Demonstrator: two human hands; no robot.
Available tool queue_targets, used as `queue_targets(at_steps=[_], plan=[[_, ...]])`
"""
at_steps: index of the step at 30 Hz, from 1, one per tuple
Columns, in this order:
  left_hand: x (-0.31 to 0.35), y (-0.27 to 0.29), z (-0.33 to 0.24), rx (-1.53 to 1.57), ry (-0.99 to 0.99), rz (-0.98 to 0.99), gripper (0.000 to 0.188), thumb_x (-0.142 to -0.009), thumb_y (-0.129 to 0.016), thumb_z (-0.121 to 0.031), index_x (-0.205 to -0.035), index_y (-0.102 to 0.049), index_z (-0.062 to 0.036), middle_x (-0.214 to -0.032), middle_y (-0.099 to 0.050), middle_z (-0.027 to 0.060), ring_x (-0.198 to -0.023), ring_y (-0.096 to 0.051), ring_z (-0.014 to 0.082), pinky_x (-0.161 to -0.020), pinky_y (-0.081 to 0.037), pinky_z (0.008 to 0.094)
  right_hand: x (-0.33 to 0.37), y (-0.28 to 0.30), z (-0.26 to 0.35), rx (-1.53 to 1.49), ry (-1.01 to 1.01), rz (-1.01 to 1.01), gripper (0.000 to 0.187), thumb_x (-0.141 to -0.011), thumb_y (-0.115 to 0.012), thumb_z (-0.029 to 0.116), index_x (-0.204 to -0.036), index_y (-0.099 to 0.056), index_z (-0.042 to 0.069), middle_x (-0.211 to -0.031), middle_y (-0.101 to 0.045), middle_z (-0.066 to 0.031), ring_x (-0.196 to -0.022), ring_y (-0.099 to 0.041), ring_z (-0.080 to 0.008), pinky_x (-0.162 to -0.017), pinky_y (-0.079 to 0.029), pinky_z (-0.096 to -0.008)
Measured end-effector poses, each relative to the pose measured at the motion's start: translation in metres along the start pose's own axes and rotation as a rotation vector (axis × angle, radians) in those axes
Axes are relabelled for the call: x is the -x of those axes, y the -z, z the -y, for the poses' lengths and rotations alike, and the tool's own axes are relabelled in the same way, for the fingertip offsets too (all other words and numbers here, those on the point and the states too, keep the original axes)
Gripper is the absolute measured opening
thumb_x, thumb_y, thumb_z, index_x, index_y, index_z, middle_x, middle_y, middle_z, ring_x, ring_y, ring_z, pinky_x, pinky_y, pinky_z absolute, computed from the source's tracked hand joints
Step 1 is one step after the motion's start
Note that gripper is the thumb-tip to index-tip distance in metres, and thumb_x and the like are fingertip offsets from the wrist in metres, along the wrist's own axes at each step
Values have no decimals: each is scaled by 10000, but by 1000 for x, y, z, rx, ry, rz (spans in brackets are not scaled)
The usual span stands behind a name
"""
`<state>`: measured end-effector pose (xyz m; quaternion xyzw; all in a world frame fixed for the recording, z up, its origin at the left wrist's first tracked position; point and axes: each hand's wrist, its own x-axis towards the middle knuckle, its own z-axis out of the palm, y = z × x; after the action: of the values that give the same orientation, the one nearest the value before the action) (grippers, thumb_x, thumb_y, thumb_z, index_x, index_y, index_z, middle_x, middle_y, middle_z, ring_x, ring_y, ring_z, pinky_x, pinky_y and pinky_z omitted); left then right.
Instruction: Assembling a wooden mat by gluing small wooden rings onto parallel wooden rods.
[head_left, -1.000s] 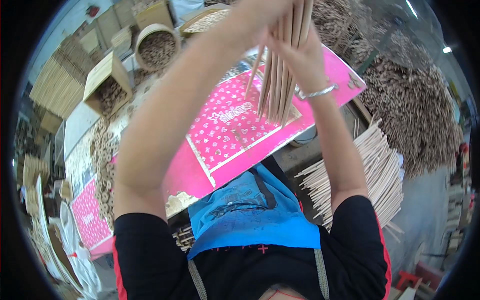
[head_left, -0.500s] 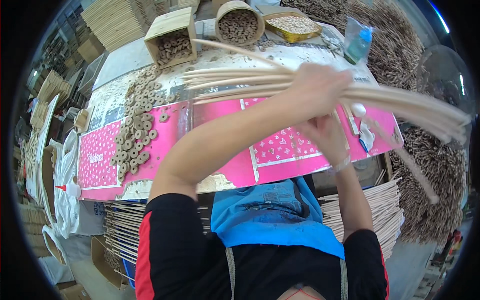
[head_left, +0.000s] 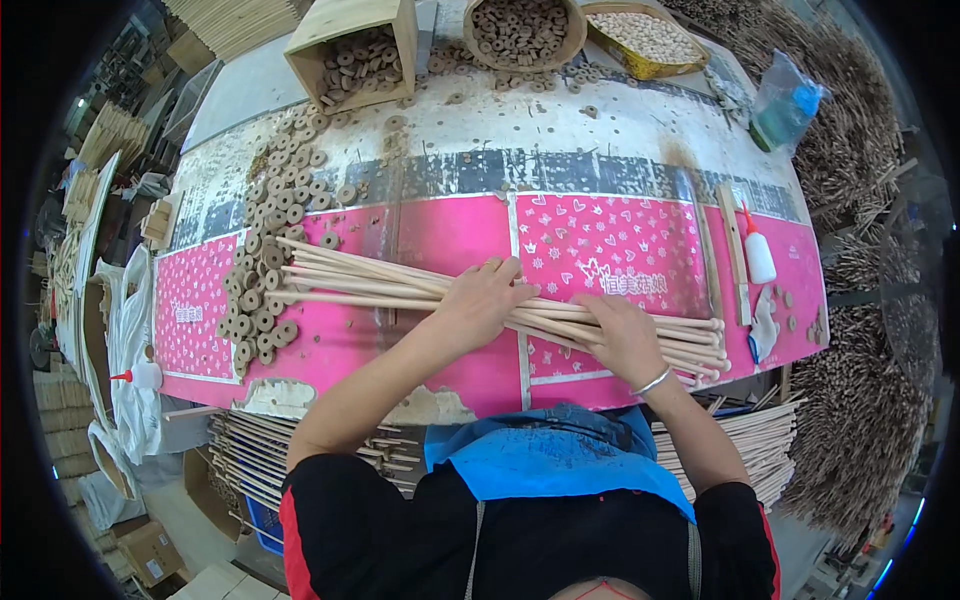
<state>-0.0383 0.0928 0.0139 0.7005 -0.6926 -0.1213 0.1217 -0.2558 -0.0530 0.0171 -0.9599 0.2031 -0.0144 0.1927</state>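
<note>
on the pink tabletop (head_left: 450, 225), a stick bundle (head_left: 410, 284) lies beneath my hands: my left hand (head_left: 485, 300) grasps its middle, my right hand (head_left: 622, 338) grips nearer its knobbed ends; brown rings (head_left: 264, 275) sit left of both.

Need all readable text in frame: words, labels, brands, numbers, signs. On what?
Wording not transcribed; places only.
White lettering, large: right part of the pink, heart-patterned table covering.
Smaller white lettering: same covering, left part.
Small pale label on the brown cardboard box, lower left: too small to read.
Blue cloth apron: dark marks, unclear whether lettering.
</note>
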Motion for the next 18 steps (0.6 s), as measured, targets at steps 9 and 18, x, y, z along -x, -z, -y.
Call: queue_targets(at_steps=[9,18], plan=[[21,-3,0,85,-84,-414,593,-781,-762,-132,-1355,-612,-134,-1303,-597,73,-1264,-555,270,-1174,-309,502,-55,16,-60,-478,-76,347,308,-836,-782,289,-888,-627,29,-740,-589,-142,-682,-568,-275,-670,-446,-384],[40,-48,-10,58,182,-416,577,-835,-741,-231,-1381,-593,-116,-1335,-579,73,-1296,-501,244,-1154,-334,448,-64,19,-53,-363,-101,293,302,-864,-742,263,-956,-597,15,-819,-588,-164,-764,-592,-319,-703,-457,-421]])
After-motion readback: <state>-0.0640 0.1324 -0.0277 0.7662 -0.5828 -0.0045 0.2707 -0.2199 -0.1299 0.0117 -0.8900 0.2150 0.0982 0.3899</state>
